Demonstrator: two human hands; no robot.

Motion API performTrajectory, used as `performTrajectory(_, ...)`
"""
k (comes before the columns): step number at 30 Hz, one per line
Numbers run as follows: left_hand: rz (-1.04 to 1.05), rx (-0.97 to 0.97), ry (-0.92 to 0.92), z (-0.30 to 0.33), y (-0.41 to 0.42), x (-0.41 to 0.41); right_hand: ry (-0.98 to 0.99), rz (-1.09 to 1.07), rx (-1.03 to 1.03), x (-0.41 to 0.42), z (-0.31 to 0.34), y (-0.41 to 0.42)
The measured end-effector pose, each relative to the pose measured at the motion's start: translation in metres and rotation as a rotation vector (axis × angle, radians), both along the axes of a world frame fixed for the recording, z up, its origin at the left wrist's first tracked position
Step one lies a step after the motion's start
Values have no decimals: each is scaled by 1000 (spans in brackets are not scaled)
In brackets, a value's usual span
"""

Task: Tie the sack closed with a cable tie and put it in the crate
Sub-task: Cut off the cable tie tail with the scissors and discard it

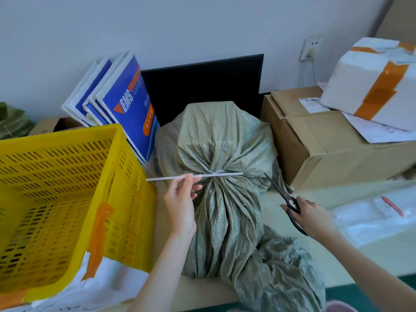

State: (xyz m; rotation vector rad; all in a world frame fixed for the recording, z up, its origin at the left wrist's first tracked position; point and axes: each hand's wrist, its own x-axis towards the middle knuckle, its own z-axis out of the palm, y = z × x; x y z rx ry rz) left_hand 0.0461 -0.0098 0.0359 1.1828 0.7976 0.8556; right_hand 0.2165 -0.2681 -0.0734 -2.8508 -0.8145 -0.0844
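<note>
Head view: sack [222,140] cinched by cable tie [216,174], left hand [181,199] fingers pinching its tail at 9 o'clock; right hand [309,213] fingers gripping scissors [284,194] at 3 o'clock; crate [67,190] at 8 o'clock.

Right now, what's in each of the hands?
Left hand: pinching the cable tie tail.
Right hand: holding black scissors, blades open.

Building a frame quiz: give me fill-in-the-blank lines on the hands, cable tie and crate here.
1. The left hand pinches the white ____ cinched around the sack.
2. The right hand holds black ____.
3. The yellow crate stands on the sack's ____ side.
4. The sack is ____ the crate.

Missing words: cable tie; scissors; left; outside
</note>
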Motion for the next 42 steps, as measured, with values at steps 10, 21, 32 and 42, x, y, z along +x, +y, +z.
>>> performTrajectory(10,-291,38,56,-9,-50,10,226,-298,-122,-26,-45,-55)
performTrajectory(21,-514,102,180,-27,-85,19,696,-390,717,-48,22,-29)
performTrajectory(32,-811,152,274,-45,-124,29,741,-276,767,-116,21,-55)
performTrajectory(42,-1190,295,357,-71,-194,45,620,-792,747,-205,-55,-144)
